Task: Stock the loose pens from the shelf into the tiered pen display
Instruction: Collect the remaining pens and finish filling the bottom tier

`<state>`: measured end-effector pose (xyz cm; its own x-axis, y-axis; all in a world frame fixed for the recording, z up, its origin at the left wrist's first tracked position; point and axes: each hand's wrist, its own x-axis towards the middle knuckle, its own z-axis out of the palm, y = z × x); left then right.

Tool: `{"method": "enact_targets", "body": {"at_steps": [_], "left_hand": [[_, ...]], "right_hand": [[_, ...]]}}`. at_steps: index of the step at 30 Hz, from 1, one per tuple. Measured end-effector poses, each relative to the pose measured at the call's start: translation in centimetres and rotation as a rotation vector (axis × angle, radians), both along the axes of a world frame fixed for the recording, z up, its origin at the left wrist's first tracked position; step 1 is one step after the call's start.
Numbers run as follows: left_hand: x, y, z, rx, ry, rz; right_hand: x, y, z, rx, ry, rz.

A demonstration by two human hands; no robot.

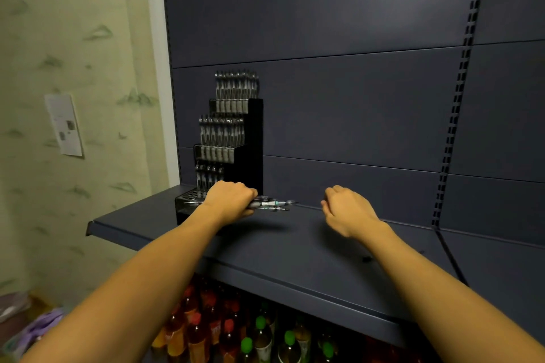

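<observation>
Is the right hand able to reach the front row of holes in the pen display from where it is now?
Probably not directly. The left hand, gripping a bundle of pens, lies between the right hand and the pen display, covering its front holes.

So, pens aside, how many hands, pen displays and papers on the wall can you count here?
Hands: 2, the left hand gripping loose pens, the right hand holding nothing
Display: 1
Paper: 1
Total: 4
</observation>
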<state>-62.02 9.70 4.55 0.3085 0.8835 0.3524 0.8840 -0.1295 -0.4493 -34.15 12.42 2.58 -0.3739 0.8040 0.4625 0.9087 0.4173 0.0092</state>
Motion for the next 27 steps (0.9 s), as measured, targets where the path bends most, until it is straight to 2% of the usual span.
{"method": "enact_targets", "body": {"at_steps": [11,27], "left_hand": [[-7.9,5.0,0.7,-0.003,0.067,-0.057],[-16.8,7.3,0.5,0.034,-0.026,-0.175]], "right_hand": [[-8.1,5.1,0.3,-0.017,0.007,-0.035],[-17.6,9.2,1.7,-0.028,0.017,0.02]]}}
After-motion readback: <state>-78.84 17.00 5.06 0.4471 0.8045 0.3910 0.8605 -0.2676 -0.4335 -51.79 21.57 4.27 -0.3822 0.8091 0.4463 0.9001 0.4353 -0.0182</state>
